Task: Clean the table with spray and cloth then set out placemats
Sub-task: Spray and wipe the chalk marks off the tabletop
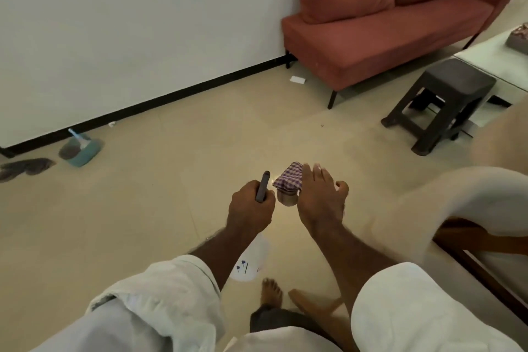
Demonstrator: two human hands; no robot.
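My left hand (pixel 251 208) grips the neck of a translucent white spray bottle (pixel 251 258), which hangs below my fist. Its dark trigger lever (pixel 263 186) sticks up out of my fingers. A bunched purple-and-white checked cloth (pixel 288 180) sits right in front of the bottle's head, between my two hands. My right hand (pixel 320 200) is seen from the back with its fingers stretched out, and its index side touches the cloth. What holds the cloth up is hidden. A corner of the pale table (pixel 485 57) shows at the far right.
A dark stool (pixel 445 94) stands by the table corner, with a red sofa (pixel 371 26) behind it against the wall. A pale curved chair (pixel 463 197) is close on my right. A teal dustpan (pixel 81 151) lies by the left wall. A patterned object (pixel 518 37) rests on the table.
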